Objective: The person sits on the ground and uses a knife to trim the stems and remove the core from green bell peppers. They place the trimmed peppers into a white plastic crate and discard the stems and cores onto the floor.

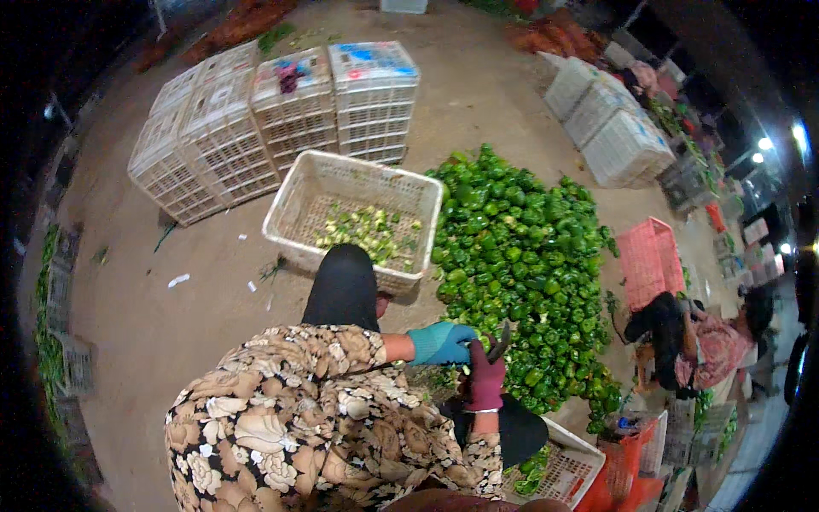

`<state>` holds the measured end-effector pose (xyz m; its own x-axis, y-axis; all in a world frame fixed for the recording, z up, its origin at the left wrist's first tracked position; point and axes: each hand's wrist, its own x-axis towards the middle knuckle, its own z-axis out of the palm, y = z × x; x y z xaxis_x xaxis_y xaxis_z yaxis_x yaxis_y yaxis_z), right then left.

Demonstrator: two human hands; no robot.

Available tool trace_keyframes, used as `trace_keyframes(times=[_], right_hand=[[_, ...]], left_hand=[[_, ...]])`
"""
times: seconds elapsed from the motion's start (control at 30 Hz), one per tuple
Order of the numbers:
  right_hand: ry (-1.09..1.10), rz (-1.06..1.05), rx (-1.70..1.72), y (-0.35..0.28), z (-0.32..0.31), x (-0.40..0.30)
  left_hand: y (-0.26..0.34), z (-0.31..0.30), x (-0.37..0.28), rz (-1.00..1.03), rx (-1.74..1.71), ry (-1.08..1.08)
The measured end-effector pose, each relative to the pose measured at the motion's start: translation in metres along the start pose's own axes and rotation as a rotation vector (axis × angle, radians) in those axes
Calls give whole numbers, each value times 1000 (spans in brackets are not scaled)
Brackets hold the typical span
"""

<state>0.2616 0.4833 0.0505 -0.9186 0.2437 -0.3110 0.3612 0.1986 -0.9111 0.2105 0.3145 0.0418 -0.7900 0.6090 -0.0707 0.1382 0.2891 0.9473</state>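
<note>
My left hand (443,344), in a teal and blue glove, is closed around a green bell pepper (484,344), mostly hidden by the fingers. My right hand (485,384), in a maroon glove, grips a knife with a short curved blade (503,340); its handle is covered. Both hands meet over the near left edge of a large heap of green bell peppers (518,256) on the ground. Beyond my knee stands a white plastic crate (291,185) with pale green pepper cut-offs (365,233) on its bottom.
Stacked white crates (211,134) stand behind the open crate, more (608,121) at the far right. Beside my right leg, another crate (585,461) holds green pieces. A person (710,349) sits beyond the heap near a tilted pink crate (649,262). Red netting (620,467) lies lower right.
</note>
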Motion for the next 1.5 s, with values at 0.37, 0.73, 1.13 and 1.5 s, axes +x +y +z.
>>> trace_keyframes(times=[0.37, 0.73, 1.13, 1.5], right_hand=[[-84, 86, 262, -9, -1, 18], [-226, 312, 363, -59, 6, 17], [-233, 324, 504, -49, 11, 8], [-100, 303, 520, -53, 20, 3]], left_hand=[[-3, -3, 7, 35, 131, 137], [18, -23, 7, -117, -155, 165], [24, -21, -1, 25, 141, 261], [33, -22, 3, -89, 227, 215]])
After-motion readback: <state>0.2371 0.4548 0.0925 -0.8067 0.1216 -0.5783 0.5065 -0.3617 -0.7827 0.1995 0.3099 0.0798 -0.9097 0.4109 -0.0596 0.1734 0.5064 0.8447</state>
